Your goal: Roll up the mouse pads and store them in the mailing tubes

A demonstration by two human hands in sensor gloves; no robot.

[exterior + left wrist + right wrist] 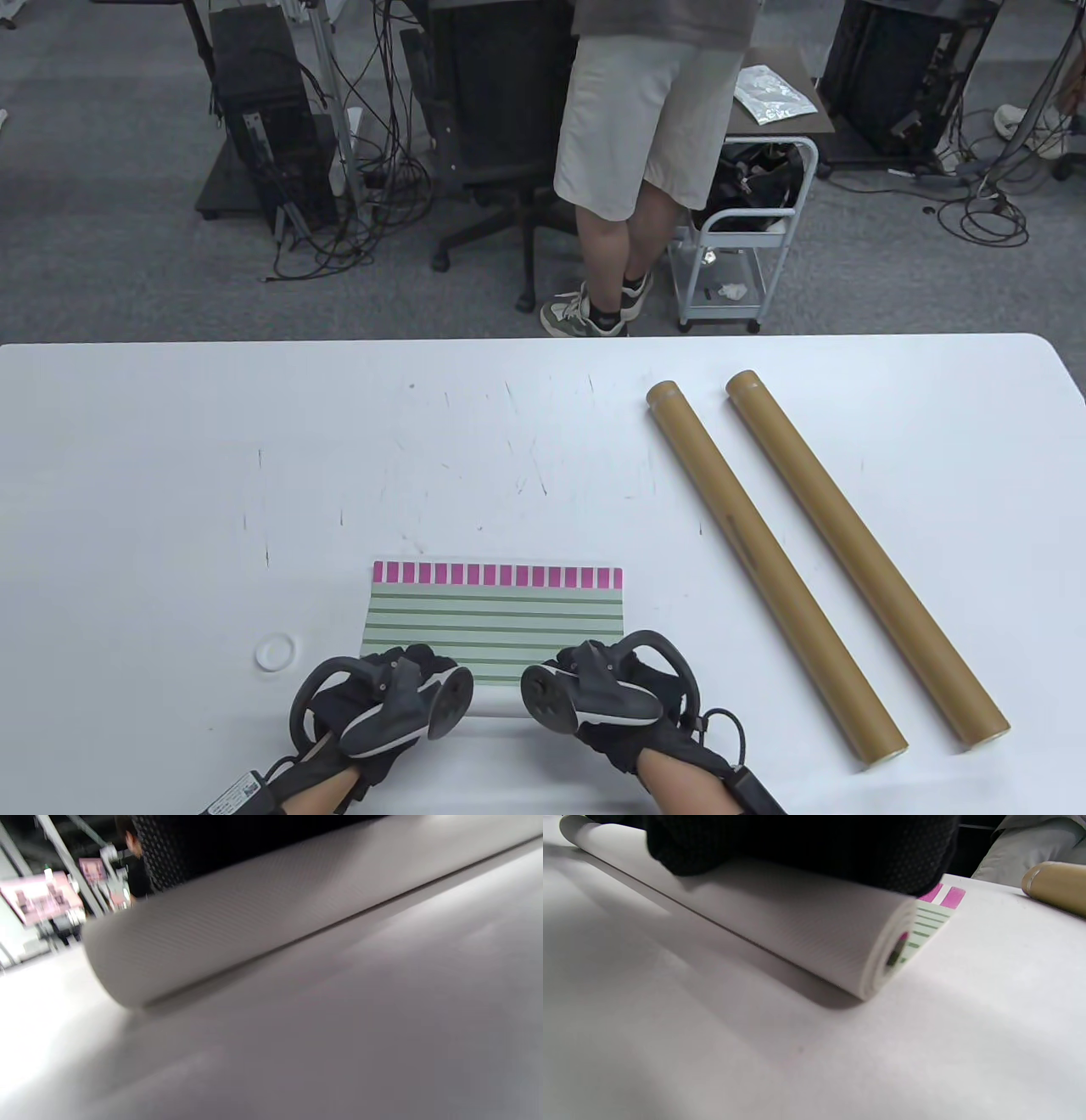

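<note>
A mouse pad (495,615) with green stripes and a pink-barred far edge lies near the table's front edge, its near part rolled into a white roll (806,925). Both hands sit on that roll. My left hand (422,659) curls over its left part, seen as a dark glove (203,844) above the roll (254,912). My right hand (577,655) curls over the right end, its glove (806,844) covering the roll's top. Two brown mailing tubes (764,560) (857,552) lie side by side to the right, untouched; one tube's end (1056,887) shows in the right wrist view.
A small white round cap (276,652) lies on the white table (170,475) left of the pad. Beyond the far edge a person (645,127) stands by an office chair, a small white cart (738,255) and cables on the floor.
</note>
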